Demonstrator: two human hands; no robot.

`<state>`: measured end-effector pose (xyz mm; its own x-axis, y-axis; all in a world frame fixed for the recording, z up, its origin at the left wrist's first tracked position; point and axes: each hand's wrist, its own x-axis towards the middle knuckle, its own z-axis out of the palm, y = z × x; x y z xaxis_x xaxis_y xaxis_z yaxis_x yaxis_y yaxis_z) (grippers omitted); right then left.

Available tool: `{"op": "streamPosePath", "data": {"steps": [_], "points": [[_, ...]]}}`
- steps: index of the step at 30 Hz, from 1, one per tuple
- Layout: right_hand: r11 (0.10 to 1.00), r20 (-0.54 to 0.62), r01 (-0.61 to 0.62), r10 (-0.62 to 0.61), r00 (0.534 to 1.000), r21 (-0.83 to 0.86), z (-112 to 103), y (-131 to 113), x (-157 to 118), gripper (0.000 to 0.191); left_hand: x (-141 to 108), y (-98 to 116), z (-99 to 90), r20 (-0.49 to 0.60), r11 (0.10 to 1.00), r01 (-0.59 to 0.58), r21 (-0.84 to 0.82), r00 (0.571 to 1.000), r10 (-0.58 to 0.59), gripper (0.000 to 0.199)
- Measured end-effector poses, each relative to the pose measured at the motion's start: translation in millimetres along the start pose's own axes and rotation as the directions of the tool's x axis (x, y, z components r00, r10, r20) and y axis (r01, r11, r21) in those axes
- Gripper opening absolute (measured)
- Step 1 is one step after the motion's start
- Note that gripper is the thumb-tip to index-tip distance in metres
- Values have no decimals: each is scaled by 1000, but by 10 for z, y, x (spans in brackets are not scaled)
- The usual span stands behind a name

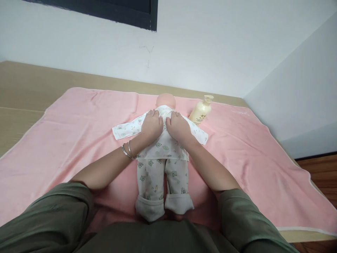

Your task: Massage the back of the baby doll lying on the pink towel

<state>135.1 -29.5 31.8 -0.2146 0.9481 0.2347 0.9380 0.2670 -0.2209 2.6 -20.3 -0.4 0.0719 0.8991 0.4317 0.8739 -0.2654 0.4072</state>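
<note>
A baby doll [165, 101] lies on a pink blanket, its bald head away from me and no facial features showing. It wears a white printed top [164, 149] with long sleeves spread to both sides, and matching trousers [151, 174] with folded cuffs towards me. My left hand [152, 126] rests on the doll's upper body near the left shoulder, fingers laid forward and thumb towards the middle. Mirroring it, my right hand [178, 126] lies at the right shoulder. Both palms are hidden against the cloth; neither hand visibly grasps anything.
Beyond the right sleeve is a cream pump bottle [201, 110], tilted in view. The pink blanket [244, 151] has wrinkles and covers much of a wooden surface [39, 80]. White walls [200, 45] stand behind and to the right. Two silver bangles [126, 151] circle my left wrist.
</note>
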Motion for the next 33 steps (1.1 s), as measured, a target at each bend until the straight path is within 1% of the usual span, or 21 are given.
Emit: {"op": "streamPosePath", "data": {"steps": [2, 4, 6, 9, 12, 15, 17, 19, 21, 23, 24, 27, 28, 30, 31, 33], "points": [[996, 0, 67, -67, 998, -59, 9, 2, -15, 47, -39, 11, 24, 4, 1000, -6, -1, 1000, 6, 48], [990, 18, 117, -116, 993, -75, 6, 32, 6, 44, -82, 15, 52, 6, 1000, -18, -8, 1000, 18, 52], [995, 40, 101, -101, 994, -16, -11, 90, 70, 41, -125, 25, 73, 2, 999, -39, -14, 999, 39, 55], [993, 56, 33, -39, 998, 117, -46, 188, 193, 39, -180, 60, 74, -24, 997, -82, -6, 996, 82, 56], [987, 45, 29, -36, 998, 156, -55, 217, 233, 40, -180, 95, 31, -16, 995, -100, -22, 995, 100, 55], [996, 22, 63, -65, 998, 67, -15, 121, 121, 48, -92, 66, -30, 50, 998, -27, -55, 998, 29, 53], [995, 10, 91, -90, 996, -34, 34, 8, -11, 51, 0, -4, -59, 83, 997, 28, -66, 996, -23, 50], [986, -3, 118, -119, 993, -113, 84, -98, -131, 54, 89, -94, -68, 97, 994, 56, -93, 994, -47, 48], [978, -4, 156, -158, 987, -135, 110, -145, -182, 55, 140, -165, -57, 95, 989, 68, -130, 994, -56, 49], [976, 22, 196, -195, 981, -92, 92, -104, -134, 55, 126, -175, -40, 79, 989, 63, -137, 995, -52, 51], [981, 40, 188, -186, 982, -52, 67, -50, -77, 56, 93, -151, -32, 70, 992, 51, -120, 997, -43, 51], [994, 134, 68, -80, 988, 90, -38, 167, 142, 62, -78, 10, -27, 44, 1000, -14, -22, 999, 14, 53], [991, 183, 33, -57, 982, 130, -68, 230, 201, 64, -135, 71, -32, 37, 999, -40, 6, 999, 39, 54], [984, 258, 4, -50, 965, 176, -101, 287, 253, 67, -202, 157, -49, 35, 997, -75, 31, 997, 74, 53], [985, 261, 2, -48, 964, 175, -103, 273, 239, 66, -202, 170, -58, 41, 996, -79, 29, 996, 78, 52], [993, 190, 0, -22, 982, 117, -86, 168, 140, 63, -132, 130, -75, 58, 998, -55, 7, 997, 55, 49]]}}
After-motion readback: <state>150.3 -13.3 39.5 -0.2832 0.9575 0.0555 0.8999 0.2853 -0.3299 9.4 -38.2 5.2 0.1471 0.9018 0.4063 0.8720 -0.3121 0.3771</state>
